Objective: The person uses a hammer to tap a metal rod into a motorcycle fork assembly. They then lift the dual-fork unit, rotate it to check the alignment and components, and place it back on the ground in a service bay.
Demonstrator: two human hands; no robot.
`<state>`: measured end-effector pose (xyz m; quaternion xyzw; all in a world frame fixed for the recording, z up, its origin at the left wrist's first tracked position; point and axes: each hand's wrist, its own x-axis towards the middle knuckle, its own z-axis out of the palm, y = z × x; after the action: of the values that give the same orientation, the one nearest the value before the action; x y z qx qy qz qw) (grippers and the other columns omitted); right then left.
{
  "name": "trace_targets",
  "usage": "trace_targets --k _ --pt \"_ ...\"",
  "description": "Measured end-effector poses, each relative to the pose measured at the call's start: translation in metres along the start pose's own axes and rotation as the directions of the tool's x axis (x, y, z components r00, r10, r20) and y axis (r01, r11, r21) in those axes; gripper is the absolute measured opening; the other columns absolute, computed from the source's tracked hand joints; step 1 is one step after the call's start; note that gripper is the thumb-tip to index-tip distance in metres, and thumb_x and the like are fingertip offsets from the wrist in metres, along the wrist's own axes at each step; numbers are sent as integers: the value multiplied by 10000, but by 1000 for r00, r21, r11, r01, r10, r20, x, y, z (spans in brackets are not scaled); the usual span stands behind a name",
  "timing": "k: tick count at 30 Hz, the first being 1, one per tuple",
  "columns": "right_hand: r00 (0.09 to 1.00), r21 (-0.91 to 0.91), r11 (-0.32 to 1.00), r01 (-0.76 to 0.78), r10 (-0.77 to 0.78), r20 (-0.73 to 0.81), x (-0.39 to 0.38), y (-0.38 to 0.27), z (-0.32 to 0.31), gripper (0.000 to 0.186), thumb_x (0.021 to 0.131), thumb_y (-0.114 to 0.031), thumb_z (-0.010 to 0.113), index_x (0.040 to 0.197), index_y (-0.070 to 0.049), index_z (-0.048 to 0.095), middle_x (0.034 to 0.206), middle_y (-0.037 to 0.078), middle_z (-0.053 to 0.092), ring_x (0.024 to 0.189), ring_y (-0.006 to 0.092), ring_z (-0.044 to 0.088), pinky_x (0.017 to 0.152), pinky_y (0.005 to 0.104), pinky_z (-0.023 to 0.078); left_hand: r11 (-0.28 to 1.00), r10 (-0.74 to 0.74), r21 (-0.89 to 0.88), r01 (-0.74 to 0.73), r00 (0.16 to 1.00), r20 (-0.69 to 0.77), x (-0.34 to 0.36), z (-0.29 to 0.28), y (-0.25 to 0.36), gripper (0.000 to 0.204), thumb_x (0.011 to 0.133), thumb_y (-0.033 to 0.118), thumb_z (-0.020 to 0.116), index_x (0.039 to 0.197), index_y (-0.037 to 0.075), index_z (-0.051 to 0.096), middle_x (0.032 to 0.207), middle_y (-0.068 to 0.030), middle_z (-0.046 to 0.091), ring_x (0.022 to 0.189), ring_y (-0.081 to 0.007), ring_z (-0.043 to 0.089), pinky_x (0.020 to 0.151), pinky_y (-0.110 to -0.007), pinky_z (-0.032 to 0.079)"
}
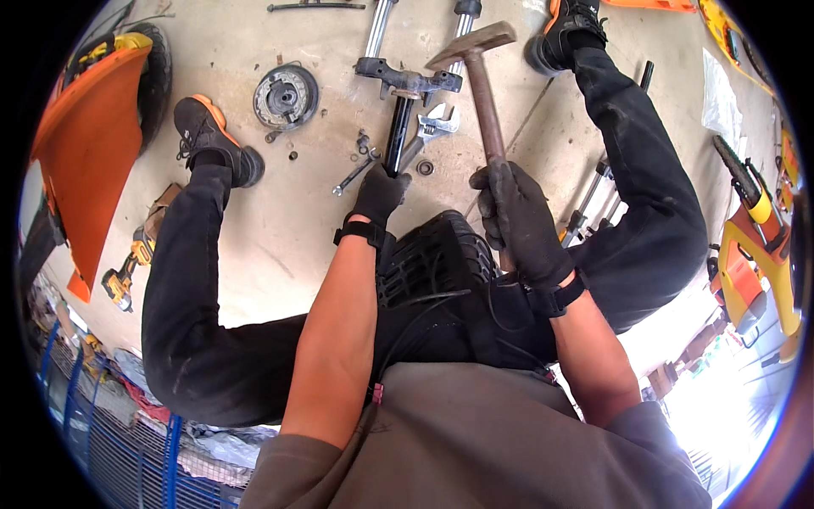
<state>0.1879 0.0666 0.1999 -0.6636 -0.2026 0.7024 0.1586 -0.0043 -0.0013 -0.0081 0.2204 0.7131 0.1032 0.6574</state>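
In its black glove, my left hand (381, 195) is closed around the lower end of a black steering stem (398, 131). The stem runs up to a dark fork clamp (409, 80), from which two silver fork tubes (380, 30) extend away from me. My gloved right hand (523, 225) grips a hammer (485, 102) by its brown handle, with the rusty head raised over the right fork tube. An adjustable wrench (434, 125) lies beside the stem, partly behind my left hand. Just right of that hand, a small dark ring (426, 168) rests on the floor.
A round brake hub (286, 97), small loose parts and a small wrench (352, 176) lie left of the stem. An orange fairing (93, 157) and a yellow power drill (130, 267) are further left. A black plastic crate (424, 263) stands between my legs. Silver tubes (585, 204) lie by my right leg.
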Motion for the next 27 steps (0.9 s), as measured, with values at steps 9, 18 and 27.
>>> trace_targets --k 9,18,27 --pt "980 236 960 -154 179 -87 36 26 -19 320 977 -367 551 949 -49 572 733 -25 500 574 58 456 510 214 383 991 38 133 -29 997 -65 0 -5 -1 265 847 198 680 946 -10 551 707 -38 595 594 -117 574 537 -281 458" --pt "948 365 899 -241 299 -112 59 10 -8 242 985 -286 538 952 -46 550 716 -11 493 548 77 470 492 233 399 987 -31 157 42 997 -73 3 -6 4 238 870 210 667 932 17 542 700 -20 568 586 -101 536 541 -270 438" --pt "942 340 896 -286 327 -69 67 5 -5 203 993 -255 521 938 -60 514 710 -6 493 551 77 475 498 239 420 983 -18 183 23 1000 -25 2 -8 25 248 873 225 662 928 18 537 721 -8 545 606 -91 499 545 -262 415"
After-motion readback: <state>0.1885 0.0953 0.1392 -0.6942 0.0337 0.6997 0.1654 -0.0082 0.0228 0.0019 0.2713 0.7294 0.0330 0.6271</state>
